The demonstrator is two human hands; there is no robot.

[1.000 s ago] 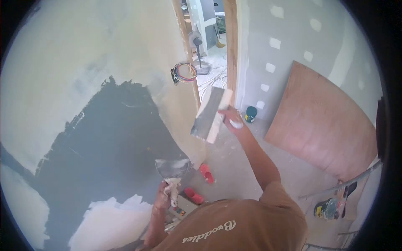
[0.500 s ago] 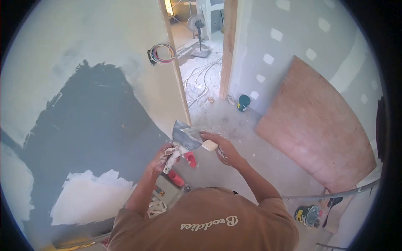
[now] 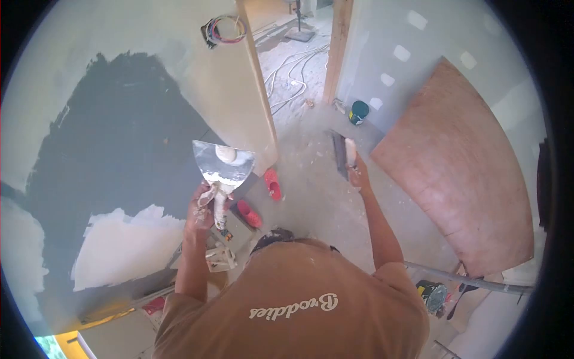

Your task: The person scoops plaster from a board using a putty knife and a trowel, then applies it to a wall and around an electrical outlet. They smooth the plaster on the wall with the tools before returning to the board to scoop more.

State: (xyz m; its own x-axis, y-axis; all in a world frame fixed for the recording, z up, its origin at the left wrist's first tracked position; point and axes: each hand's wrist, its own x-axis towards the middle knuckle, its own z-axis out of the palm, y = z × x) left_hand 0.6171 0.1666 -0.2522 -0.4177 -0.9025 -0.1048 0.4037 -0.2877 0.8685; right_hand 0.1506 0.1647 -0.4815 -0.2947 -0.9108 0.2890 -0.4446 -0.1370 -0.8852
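Note:
My left hand (image 3: 200, 210) is wrapped round the handle of a wide putty knife (image 3: 224, 166), whose metal blade points up and carries a blob of white compound. Off to the right, my right hand (image 3: 358, 175) grips the pale handle of a flat trowel (image 3: 340, 154), its dark blade seen nearly edge-on. The two tools are well apart. Left of the putty knife is the wall (image 3: 125, 137), with a large grey area and a white patch (image 3: 128, 239) of compound low on it.
Red clogs (image 3: 272, 184) stand on the floor (image 3: 311, 203). A green bucket (image 3: 358, 112) is beside the doorway. A curved brown board (image 3: 460, 173) leans at right, with another bucket (image 3: 431, 296) below it. Coiled wires (image 3: 230, 30) protrude from the wall; cables (image 3: 296, 72) cross the doorway floor.
The hands have separated: the left with the putty knife moved left and up, the right with the trowel moved right and up. The view has tilted downward.

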